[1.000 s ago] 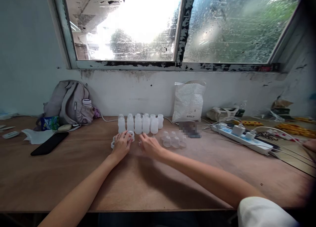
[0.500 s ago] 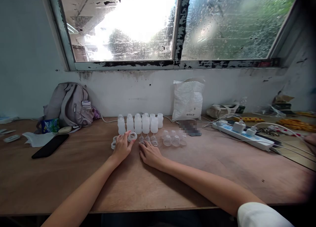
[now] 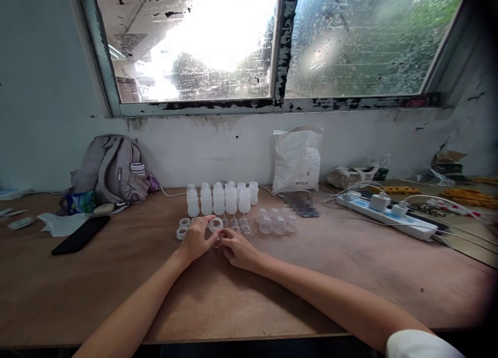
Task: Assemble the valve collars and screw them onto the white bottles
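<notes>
My left hand (image 3: 197, 241) is closed on a white bottle collar ring (image 3: 210, 225), its opening tipped toward me. Close beside it, my right hand (image 3: 240, 250) pinches a clear bottle teat (image 3: 217, 245) whose round rim shows below the fingertips. Several more collar rings (image 3: 181, 234) lie to the left, partly hidden by my left hand. Behind my right hand stand several clear teats (image 3: 245, 227). Frosted baby bottles (image 3: 219, 203) stand upright in rows beyond, some with clear tops. Several translucent domed caps (image 3: 278, 225) sit to the right.
A black phone (image 3: 81, 236), a white tissue (image 3: 64, 224) and a grey backpack (image 3: 107, 171) are on the left. At the back stands a white plastic mailer bag (image 3: 298, 161). A power strip (image 3: 389, 217) with plugs and cables lies on the right.
My right hand has picked up a teat from the group and brought it left and nearer to me. My left hand has moved the ring right, close to the teat.
</notes>
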`<state>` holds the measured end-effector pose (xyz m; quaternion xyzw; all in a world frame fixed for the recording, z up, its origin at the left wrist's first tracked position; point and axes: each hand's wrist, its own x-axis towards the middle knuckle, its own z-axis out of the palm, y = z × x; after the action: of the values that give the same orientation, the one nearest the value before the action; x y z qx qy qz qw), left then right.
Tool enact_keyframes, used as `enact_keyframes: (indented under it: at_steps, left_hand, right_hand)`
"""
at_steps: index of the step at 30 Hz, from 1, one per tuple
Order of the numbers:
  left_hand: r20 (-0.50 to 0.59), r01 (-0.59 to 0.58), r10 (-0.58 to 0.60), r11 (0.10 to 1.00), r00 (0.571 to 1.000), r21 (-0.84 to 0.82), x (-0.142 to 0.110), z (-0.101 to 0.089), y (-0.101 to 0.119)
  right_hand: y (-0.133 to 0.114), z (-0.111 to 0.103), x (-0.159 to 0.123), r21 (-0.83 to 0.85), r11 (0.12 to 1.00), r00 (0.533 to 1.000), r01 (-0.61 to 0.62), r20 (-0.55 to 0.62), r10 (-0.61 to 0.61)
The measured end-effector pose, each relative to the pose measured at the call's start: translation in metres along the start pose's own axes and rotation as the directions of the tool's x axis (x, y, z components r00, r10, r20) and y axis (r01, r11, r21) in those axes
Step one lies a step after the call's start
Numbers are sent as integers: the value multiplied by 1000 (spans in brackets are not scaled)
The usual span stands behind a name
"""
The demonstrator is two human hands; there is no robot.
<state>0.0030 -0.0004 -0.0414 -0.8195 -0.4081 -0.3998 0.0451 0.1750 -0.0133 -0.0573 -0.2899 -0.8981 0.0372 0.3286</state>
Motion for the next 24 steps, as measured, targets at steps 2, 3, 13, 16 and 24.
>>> enact_keyframes:
  at_steps: [2, 3, 13, 16, 24]
  left_hand:
    - [9, 4, -4, 1000, 1000, 5, 0, -2, 2]
    - [21, 6, -6, 1000, 1000, 14, 1, -3, 3]
    - [333, -49, 16, 994, 943, 93, 0, -4, -5]
    - [287, -23, 8, 999, 958, 48, 1, -2, -7]
    - [226, 282, -207, 880, 952, -383, 3, 10, -8]
  right_hand:
    - [2, 0, 0, 66, 996, 994, -57, -91, 63]
    - [3, 0, 1, 95, 991, 985, -95, -133, 107]
    - [10, 2, 5, 148, 964, 959, -219, -149, 241]
    - [10, 4, 4, 140, 968, 964, -208, -140, 227]
    - [3, -6, 5, 234, 961, 976, -150, -122, 182]
